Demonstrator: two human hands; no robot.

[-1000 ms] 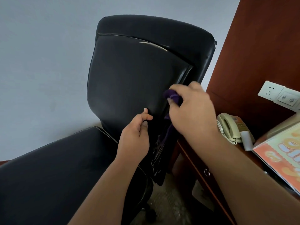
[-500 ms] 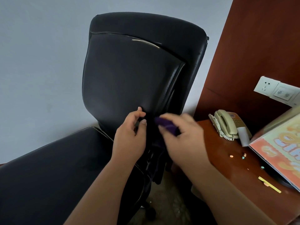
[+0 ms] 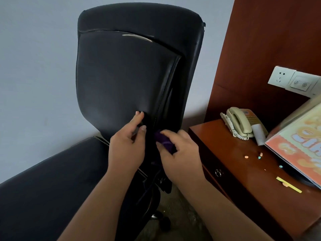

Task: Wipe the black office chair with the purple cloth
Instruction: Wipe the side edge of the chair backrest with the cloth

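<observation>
Left hand (image 3: 126, 150) grips one black office chair (image 3: 121, 75) at its backrest; right hand (image 3: 180, 157) pinches one purple cloth (image 3: 164, 141).

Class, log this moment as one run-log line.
left hand: grips black office chair at lower backrest | right hand: holds purple cloth at backrest edge

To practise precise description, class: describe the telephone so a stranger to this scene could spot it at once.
Start at the reddish-brown desk right of the black office chair. At its back corner, by the wooden panel, lies the telephone. Alone among its neighbours it is beige with a coiled cord.
</observation>
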